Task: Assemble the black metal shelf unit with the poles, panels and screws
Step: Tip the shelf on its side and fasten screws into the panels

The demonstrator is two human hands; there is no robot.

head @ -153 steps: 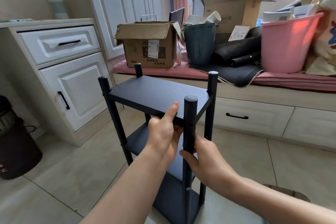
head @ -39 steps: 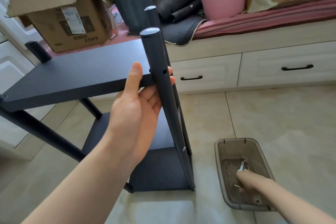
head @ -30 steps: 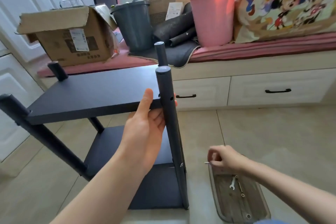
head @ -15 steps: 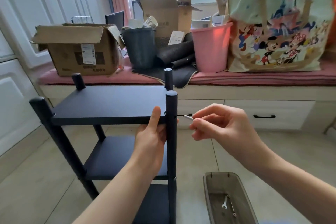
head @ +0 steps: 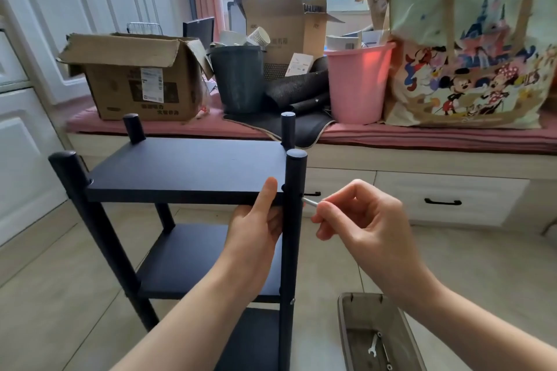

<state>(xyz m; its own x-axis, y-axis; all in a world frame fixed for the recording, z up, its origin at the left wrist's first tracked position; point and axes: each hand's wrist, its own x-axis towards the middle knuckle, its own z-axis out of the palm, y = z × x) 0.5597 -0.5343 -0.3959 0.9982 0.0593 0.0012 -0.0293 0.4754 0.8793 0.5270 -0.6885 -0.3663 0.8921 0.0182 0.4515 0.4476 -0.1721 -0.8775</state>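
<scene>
At frame centre, the right hand (head: 364,220) is pinching a small silver screw (head: 310,202) between thumb and fingertips, its long axis lying nearly level and its tip pointing left at the side of the black round metal pole (head: 293,220), just left of the fingers. The left hand (head: 256,226) is gripping the top black flat panel (head: 187,169) by its near edge, thumb on top. Four poles and three panels are showing. A brown plastic tray (head: 343,328) is sitting at the lower right, holding one small spanner (head: 373,347).

left hand (head: 256,229) reaches forward with thumb raised and fingers curled in a grip, right hand (head: 361,220) raised beside it, fingertips pinched together.
</scene>
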